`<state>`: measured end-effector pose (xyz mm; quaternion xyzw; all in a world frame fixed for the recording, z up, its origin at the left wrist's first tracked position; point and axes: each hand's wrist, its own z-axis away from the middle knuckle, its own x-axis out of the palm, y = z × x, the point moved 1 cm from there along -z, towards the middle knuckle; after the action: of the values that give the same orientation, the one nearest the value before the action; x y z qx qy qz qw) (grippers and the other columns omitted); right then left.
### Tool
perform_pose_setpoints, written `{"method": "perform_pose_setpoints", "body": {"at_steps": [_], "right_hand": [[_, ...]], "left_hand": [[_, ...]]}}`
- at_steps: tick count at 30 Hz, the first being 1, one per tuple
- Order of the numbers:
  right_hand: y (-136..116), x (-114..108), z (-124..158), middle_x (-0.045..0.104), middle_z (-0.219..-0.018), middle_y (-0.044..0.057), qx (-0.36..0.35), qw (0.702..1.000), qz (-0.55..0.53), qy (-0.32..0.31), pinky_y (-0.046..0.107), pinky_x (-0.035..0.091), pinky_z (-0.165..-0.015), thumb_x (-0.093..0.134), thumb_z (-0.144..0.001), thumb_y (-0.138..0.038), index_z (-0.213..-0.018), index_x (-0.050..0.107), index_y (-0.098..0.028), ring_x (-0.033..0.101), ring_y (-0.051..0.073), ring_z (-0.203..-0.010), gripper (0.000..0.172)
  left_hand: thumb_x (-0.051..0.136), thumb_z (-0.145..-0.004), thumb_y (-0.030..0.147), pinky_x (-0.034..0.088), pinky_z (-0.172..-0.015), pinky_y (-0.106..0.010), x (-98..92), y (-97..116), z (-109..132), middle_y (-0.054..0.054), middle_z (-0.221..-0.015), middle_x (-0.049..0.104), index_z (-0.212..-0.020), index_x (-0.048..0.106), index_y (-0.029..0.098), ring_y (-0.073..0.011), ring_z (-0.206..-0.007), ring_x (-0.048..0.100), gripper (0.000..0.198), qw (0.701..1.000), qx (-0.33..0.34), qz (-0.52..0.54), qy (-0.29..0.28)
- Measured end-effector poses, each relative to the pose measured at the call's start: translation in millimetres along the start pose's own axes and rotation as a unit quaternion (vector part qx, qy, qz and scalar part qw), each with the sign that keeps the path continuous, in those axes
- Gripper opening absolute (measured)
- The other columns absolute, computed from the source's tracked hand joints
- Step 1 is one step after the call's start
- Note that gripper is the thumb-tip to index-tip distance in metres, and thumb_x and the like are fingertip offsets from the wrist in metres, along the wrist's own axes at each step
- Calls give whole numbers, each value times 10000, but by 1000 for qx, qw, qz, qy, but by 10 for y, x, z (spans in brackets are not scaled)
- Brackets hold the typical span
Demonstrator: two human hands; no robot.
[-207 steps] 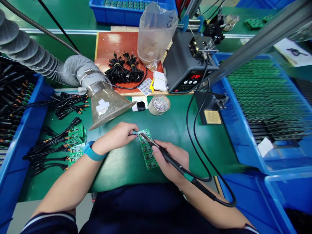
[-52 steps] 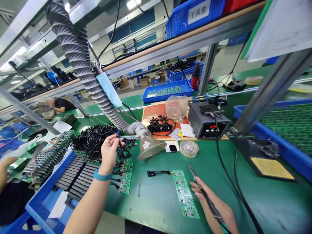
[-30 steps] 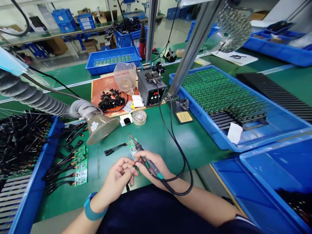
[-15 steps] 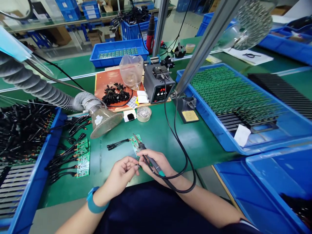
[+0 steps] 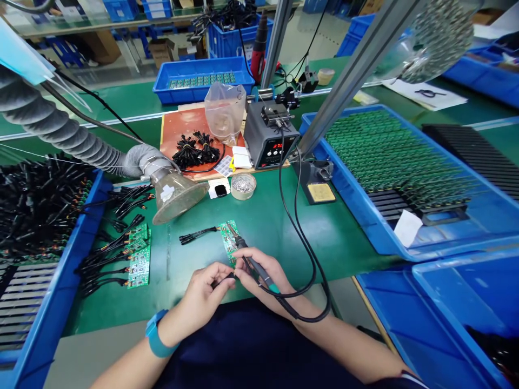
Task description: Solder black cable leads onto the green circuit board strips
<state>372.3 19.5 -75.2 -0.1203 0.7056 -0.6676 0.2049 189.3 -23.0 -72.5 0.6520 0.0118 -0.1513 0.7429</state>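
My left hand (image 5: 211,286) is closed on a thin black cable (image 5: 225,279), pinched between thumb and fingers. My right hand (image 5: 263,273) grips a soldering iron (image 5: 256,266) like a pen, its tip pointing away over a green circuit board (image 5: 227,237). Fingertips of the right hand meet the cable's end near the left fingertips. The board lies flat on the green table, with a short black cable (image 5: 198,234) joined to its left side. Its near end is partly hidden by my hands. The iron's black cord loops over my right wrist.
A soldering station (image 5: 272,138) stands behind, beside an iron stand with a yellow sponge (image 5: 321,193). A fume hose hood (image 5: 180,197) hangs left. Finished-looking boards with cables (image 5: 139,265) lie left. Blue trays (image 5: 399,243) flank both sides; a round tin (image 5: 243,186) sits ahead.
The view has shifted slightly. A black cable now shows between the left fingers, where only a small end was visible before. The right hand keeps the iron in nearly the same pose.
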Motion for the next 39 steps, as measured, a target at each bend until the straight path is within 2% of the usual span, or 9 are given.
{"method": "perform_pose_setpoints", "body": {"at_steps": [3, 7, 15, 17, 21, 24, 28, 36, 39], "right_hand": [[2, -3, 21, 681, -886, 11, 17, 1000, -26, 4, 230, 534, -671, 643, -910, -264, -1143, 649, -223, 652, 133, -760, 236], [-8, 7, 29, 668, -865, 6, 40, 999, -34, 8, 223, 506, -609, 645, -905, -283, -1130, 641, -222, 632, 129, -714, 232], [-57, -12, 33, 646, -823, -13, 34, 999, -5, -10, 228, 500, -643, 632, -884, -247, -1126, 646, -218, 601, 116, -682, 244], [-83, -20, 48, 649, -843, -9, 37, 999, -9, -12, 223, 500, -641, 630, -896, -254, -1142, 640, -220, 606, 119, -699, 249], [-119, -20, 76, 657, -881, 6, 49, 998, -24, -16, 209, 488, -598, 632, -922, -288, -1164, 634, -224, 617, 124, -722, 251], [-112, -1, 79, 654, -861, 4, 48, 998, -35, -4, 224, 505, -638, 644, -915, -295, -1128, 643, -219, 620, 128, -730, 226], [-76, 27, 74, 660, -860, 0, 60, 997, -55, 0, 226, 506, -639, 641, -902, -283, -1127, 641, -224, 627, 129, -727, 233], [-95, 2, 78, 670, -854, 5, 15, 1000, 11, -16, 203, 506, -620, 613, -917, -245, -1136, 641, -211, 617, 113, -689, 224], [-86, 7, 83, 667, -865, 5, 31, 999, -2, -17, 188, 491, -573, 624, -913, -253, -1144, 641, -220, 625, 121, -705, 234]], "left_hand": [[615, -966, 367, 459, -603, -260, 18, -6, 30, -31, -729, 716, -950, 694, 197, -154, -615, 603, 188, 999, 22, -17, 23], [637, -961, 349, 484, -649, -284, 34, -4, 35, -43, -791, 747, -955, 738, 224, -181, -664, 648, 161, 996, 52, -53, 40], [553, -1014, 267, 516, -767, -373, 9, -49, 40, -104, -914, 766, -1124, 765, 257, -248, -833, 689, 239, 983, 147, -113, 6], [551, -1014, 259, 513, -743, -354, 13, -67, 49, -96, -880, 756, -1091, 762, 246, -235, -804, 682, 226, 983, 147, -109, 15], [585, -1000, 291, 508, -675, -287, 33, -95, 68, -53, -825, 742, -983, 742, 234, -190, -716, 678, 168, 992, 94, -72, 49], [588, -1000, 304, 513, -683, -272, 44, -104, 78, -44, -845, 748, -982, 729, 230, -182, -729, 688, 160, 994, 78, -61, 49], [572, -1010, 291, 510, -696, -280, 32, -98, 84, -52, -847, 737, -1003, 730, 222, -184, -746, 684, 173, 992, 95, -77, 44], [534, -1026, 209, 490, -689, -280, 17, -88, 89, -46, -807, 707, -1012, 715, 206, -178, -744, 646, 181, 975, 174, -129, 38], [547, -1020, 192, 493, -681, -257, 43, -99, 102, -33, -823, 707, -1023, 694, 198, -159, -736, 644, 148, 975, 168, -134, 46]]}}
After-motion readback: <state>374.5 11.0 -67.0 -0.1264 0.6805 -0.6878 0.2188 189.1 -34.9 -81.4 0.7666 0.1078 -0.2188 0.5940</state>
